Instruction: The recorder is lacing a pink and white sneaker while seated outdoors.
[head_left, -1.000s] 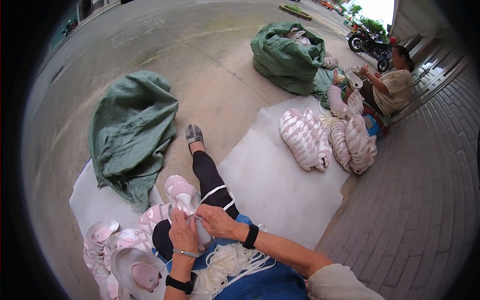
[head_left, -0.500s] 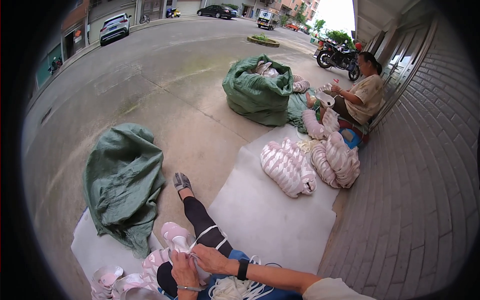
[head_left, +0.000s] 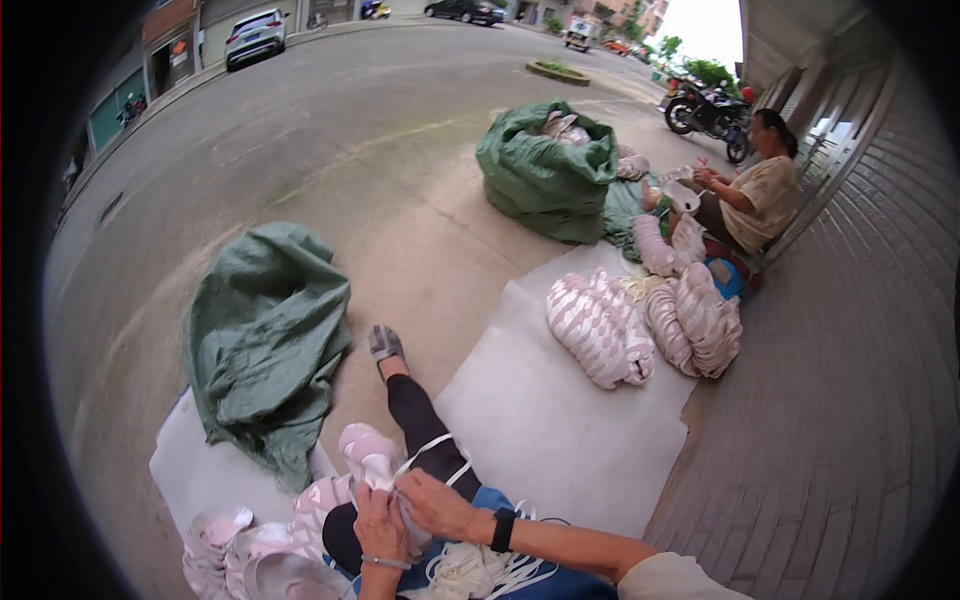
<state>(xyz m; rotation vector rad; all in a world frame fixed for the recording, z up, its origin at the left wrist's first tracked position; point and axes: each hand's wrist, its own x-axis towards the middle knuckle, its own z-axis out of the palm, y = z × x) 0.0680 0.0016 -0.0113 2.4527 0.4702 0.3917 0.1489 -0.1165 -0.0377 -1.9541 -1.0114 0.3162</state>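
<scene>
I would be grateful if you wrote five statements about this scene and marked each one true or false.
1. The left hand and right hand are both at a pink and white shoe. True.
2. The loose white laces are bunched on the road. False: they lie on the blue cloth in the lap.
3. A crumpled green sack lies left of the outstretched leg. True.
4. The other person is standing. False: that person is sitting.
5. The upright green bag is empty. False: pale pieces show in its open top.
</scene>
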